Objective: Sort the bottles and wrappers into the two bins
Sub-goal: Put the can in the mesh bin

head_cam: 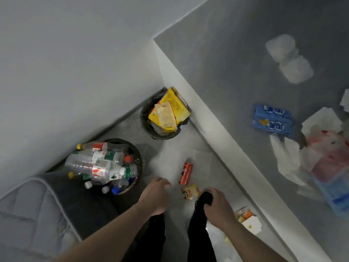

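Note:
A black bin [138, 157] at the left is heaped with clear plastic bottles [98, 163]. A second black bin [144, 118], farther off by the table's corner, holds yellow wrappers [170, 110]. On the floor between them and my feet lie a red can [186, 173] and a small yellow snack wrapper [189, 191]. My left hand [154, 193] hangs over the floor left of the can, its fingers loosely curled and holding nothing. My right hand [217, 205] hangs just right of the snack wrapper, above my black shoe, with nothing seen in it.
A grey table [226, 63] fills the right side and carries blue packs [272, 118], white tissues [289, 59] and plastic bags [324, 159]. A white box with orange wrappers [249, 220] lies on the floor by my right foot. A grey quilted pad [28, 214] is at the lower left.

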A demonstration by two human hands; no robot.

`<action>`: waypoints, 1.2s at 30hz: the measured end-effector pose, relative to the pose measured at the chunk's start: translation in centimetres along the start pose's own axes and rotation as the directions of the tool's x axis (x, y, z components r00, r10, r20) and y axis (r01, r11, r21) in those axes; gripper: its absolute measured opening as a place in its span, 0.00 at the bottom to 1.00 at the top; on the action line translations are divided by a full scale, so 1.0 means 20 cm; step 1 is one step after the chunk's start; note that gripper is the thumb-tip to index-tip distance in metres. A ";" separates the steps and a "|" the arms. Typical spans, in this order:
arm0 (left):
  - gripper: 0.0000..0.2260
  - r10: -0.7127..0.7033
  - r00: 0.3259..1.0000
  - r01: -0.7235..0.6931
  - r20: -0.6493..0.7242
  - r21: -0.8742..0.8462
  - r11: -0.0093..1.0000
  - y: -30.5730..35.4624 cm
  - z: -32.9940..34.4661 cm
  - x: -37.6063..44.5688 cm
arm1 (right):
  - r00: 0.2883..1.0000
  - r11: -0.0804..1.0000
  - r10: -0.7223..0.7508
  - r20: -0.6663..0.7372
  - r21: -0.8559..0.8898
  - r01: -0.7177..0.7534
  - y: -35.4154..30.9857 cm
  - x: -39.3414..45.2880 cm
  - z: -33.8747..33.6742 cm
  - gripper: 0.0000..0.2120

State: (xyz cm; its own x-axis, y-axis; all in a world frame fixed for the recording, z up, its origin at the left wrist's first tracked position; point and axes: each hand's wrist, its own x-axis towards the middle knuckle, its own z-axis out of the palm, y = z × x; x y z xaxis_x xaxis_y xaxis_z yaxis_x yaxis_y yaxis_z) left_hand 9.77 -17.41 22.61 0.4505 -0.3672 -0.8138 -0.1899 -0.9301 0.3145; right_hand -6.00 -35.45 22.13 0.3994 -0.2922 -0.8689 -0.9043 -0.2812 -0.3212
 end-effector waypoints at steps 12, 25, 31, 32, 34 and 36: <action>0.24 -0.073 0.977 0.057 0.199 0.084 0.995 -0.19 0.94 1.25 | 0.995 0.996 0.029 -0.094 -0.086 -0.038 0.52 0.88 0.33 0.29; 0.23 -0.157 0.955 0.179 0.250 -0.068 0.981 -0.45 1.12 1.21 | 0.998 0.987 0.038 -0.044 -0.155 -0.045 0.50 1.01 0.36 0.27; 0.18 -0.122 0.956 0.177 0.267 -0.193 0.965 -0.55 0.78 0.46 | 1.000 0.989 0.010 -0.019 -0.146 -0.013 0.09 0.68 0.27 0.23; 0.20 -0.128 0.958 0.190 0.257 -0.237 0.953 -0.56 0.72 0.32 | 1.000 0.989 -0.006 -0.006 -0.149 0.006 0.02 0.61 0.26 0.23; 0.27 -0.163 0.965 0.228 0.206 -0.351 0.908 -0.59 0.62 0.08 | 0.999 0.985 -0.045 0.005 -0.168 0.045 -0.13 0.46 0.25 0.25; 0.23 -0.191 0.970 0.239 0.152 -0.445 0.863 -0.62 0.53 -0.11 | 0.998 0.981 -0.057 0.006 -0.184 0.057 -0.28 0.32 0.25 0.27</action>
State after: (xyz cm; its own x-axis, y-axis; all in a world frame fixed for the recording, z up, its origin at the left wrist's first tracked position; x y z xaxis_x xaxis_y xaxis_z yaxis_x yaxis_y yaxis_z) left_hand 1.93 -4.83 15.42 0.3406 -0.1767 -0.9235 0.3323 -0.8962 0.2940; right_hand 0.83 -31.08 16.54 0.4495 -0.2700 -0.8515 -0.8368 -0.4609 -0.2956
